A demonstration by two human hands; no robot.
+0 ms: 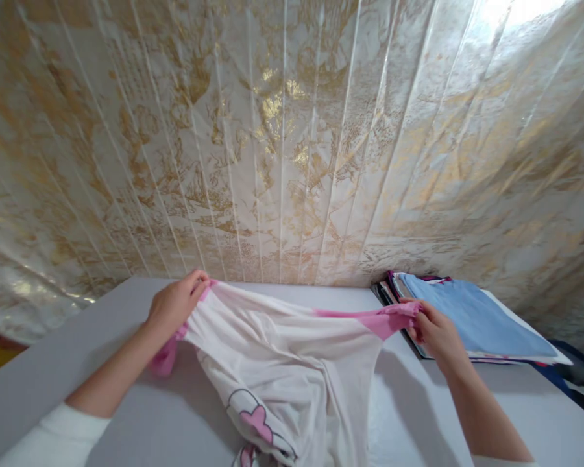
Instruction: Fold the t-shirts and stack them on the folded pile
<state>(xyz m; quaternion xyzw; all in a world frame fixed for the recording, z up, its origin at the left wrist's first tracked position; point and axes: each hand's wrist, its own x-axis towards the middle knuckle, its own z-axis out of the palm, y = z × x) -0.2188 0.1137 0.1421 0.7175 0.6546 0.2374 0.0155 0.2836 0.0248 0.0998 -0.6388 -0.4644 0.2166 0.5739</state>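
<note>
A white garment (282,353) with pink trim and a pink heart print is stretched out above a pale grey table (68,350). My left hand (175,305) grips its upper left corner, fingers closed on the pink edge. My right hand (435,331) pinches the pink edge at the upper right. The cloth sags between the two hands and trails down toward me, with its lower part bunched on the table.
A stack of folded clothes (472,318), light blue on top, lies at the table's far right. A shiny white and gold patterned sheet (292,130) covers the wall behind the table. Dark fabric (579,383) shows past the table's right edge.
</note>
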